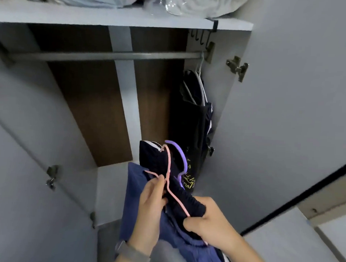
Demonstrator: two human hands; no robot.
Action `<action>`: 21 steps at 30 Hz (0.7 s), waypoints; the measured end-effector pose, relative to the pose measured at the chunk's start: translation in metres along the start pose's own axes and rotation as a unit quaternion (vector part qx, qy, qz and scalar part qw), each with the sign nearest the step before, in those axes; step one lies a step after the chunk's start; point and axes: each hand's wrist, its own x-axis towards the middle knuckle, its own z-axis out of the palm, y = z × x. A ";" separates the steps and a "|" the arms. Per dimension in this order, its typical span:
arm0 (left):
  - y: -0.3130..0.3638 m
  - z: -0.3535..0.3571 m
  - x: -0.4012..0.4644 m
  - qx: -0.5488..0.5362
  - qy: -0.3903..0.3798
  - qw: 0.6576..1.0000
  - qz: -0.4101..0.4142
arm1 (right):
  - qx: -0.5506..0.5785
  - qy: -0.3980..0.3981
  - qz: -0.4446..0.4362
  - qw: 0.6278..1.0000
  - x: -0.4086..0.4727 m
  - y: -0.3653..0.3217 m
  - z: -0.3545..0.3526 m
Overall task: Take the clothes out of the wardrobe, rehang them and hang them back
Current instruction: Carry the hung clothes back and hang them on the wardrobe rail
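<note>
Plainly risky: left hand (152, 197) pinching pink hanger (168, 176), right hand (208, 219) clutching dark garment (187, 202); could slip off near purple hanger (180, 157).

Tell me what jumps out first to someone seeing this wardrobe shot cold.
At bottom centre the left hand and right hand grip dark clothes on a pink hanger, with a purple hanger behind. Above them the rail runs bare except for one black garment hanging at its right end.
</note>
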 end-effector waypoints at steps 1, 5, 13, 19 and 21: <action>0.013 -0.002 0.020 -0.017 0.004 1.000 -0.005 | 0.007 -0.016 -0.001 1.000 0.022 -0.007 0.003; 0.062 -0.013 0.096 -0.025 -0.012 1.000 -0.011 | 0.032 -0.031 -0.022 0.999 0.110 -0.030 0.015; 0.127 -0.015 0.189 -0.037 0.002 0.999 -0.015 | 0.086 0.035 -0.031 0.995 0.205 -0.069 0.015; 0.155 -0.007 0.237 -0.124 0.091 0.988 0.006 | 0.028 0.160 -0.098 0.982 0.279 -0.077 -0.040; 0.157 -0.006 0.246 -0.125 0.086 0.988 0.009 | -0.010 0.186 -0.090 0.978 0.303 -0.082 -0.073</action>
